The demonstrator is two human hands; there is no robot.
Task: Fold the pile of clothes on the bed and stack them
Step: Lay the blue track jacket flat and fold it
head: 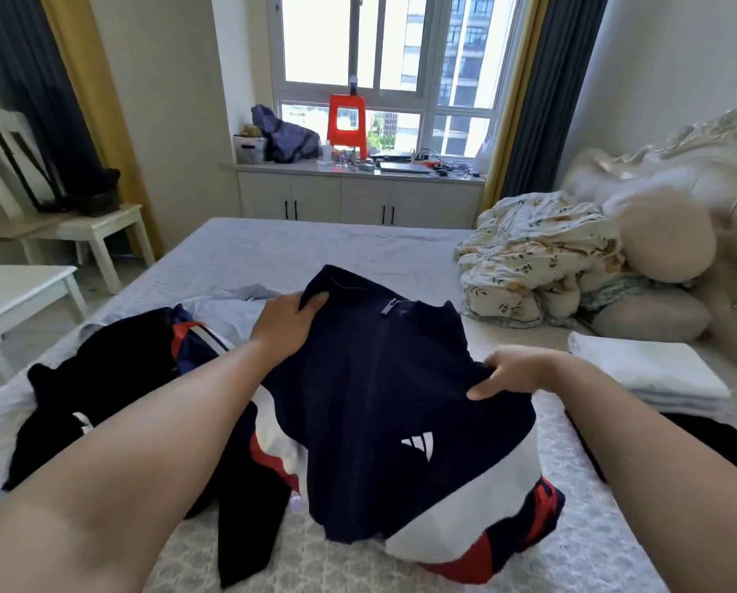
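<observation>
Nearest, the left hand and right hand each gripped the navy zip-up track jacket, unfolded on the grey-sheeted bed. Beyond lay an unfolded dark pile; one folded white cloth looked done.

Matt navy cloth jacket with metal zip pull on textured quilted bedspread.

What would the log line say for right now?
step: folding | left hand: grips navy jacket collar | right hand: grips shoulder | stack: white folded cloth
</observation>
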